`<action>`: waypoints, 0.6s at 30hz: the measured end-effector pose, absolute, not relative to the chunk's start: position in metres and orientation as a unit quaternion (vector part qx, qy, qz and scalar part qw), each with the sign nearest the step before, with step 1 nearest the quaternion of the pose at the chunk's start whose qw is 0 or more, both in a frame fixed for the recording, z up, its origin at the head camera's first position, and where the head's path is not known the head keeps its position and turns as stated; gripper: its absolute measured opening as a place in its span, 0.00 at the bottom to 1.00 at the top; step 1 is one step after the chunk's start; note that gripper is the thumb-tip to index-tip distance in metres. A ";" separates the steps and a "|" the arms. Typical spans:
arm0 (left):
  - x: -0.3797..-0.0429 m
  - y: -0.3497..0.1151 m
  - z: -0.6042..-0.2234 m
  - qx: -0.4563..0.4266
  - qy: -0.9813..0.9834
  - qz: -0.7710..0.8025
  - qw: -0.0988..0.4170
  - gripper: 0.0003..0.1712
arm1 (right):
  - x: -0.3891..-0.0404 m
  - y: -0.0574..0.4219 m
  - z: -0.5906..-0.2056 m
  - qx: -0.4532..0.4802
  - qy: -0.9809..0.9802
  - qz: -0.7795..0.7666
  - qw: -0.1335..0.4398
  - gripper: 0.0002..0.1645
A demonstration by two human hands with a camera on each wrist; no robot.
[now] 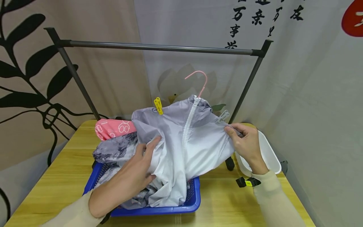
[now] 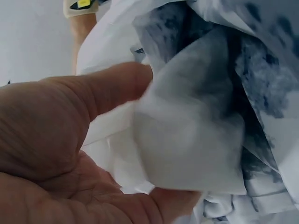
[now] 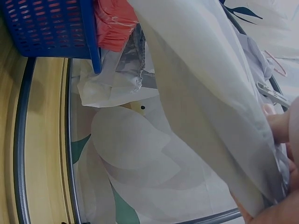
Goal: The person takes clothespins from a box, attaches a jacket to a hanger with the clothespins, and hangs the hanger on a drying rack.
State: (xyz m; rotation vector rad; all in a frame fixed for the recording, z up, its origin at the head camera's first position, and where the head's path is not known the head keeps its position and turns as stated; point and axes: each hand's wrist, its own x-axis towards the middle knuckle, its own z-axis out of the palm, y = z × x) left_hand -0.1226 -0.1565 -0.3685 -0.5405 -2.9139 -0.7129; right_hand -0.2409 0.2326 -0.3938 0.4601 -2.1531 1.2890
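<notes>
A pale grey and white zip-up jacket (image 1: 175, 135) hangs on a pink hanger (image 1: 202, 80), whose hook rises from the collar. On its left shoulder area sits a yellow clothespin (image 1: 158, 106); a grey clothespin (image 1: 222, 116) clips the other side. My right hand (image 1: 248, 143) pinches the jacket's right edge between thumb and fingers, just below the grey clothespin. With thumb and fingers spread apart, my left hand (image 1: 139, 170) touches the jacket's front on the left. White cloth (image 2: 191, 135) lies between that thumb and the fingers in the left wrist view.
Beneath the jacket, a blue basket (image 1: 194, 198) holds grey patterned clothing (image 1: 116, 149) and a pink patterned cloth (image 1: 114, 128). A dark metal rack (image 1: 158, 47) stands behind on the wooden table (image 1: 218, 201). At the right is a white tray (image 1: 269, 151). Printed fabric backs the scene.
</notes>
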 end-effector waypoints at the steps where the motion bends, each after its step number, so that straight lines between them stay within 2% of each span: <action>1: -0.125 -0.157 -0.368 -0.181 -0.954 -0.235 0.045 0.70 | -0.241 0.233 -0.393 0.172 -0.809 0.481 0.291 0.03; 5: -0.136 -0.163 -0.367 -0.207 -0.948 -0.236 0.053 0.59 | -0.240 0.234 -0.393 0.174 -0.812 0.477 0.289 0.02; 9: -0.146 -0.175 -0.362 -0.226 -0.940 -0.244 0.076 0.41 | -0.239 0.235 -0.394 0.176 -0.811 0.476 0.290 0.02; 13: -0.154 -0.186 -0.351 -0.207 -0.938 -0.265 0.085 0.24 | -0.239 0.236 -0.393 0.173 -0.810 0.477 0.295 0.03; 16: -0.158 -0.192 -0.343 -0.188 -0.938 -0.274 0.096 0.17 | -0.239 0.237 -0.392 0.167 -0.807 0.480 0.301 0.03; 18: -0.161 -0.195 -0.339 -0.176 -0.938 -0.280 0.107 0.16 | -0.238 0.238 -0.392 0.163 -0.805 0.484 0.304 0.03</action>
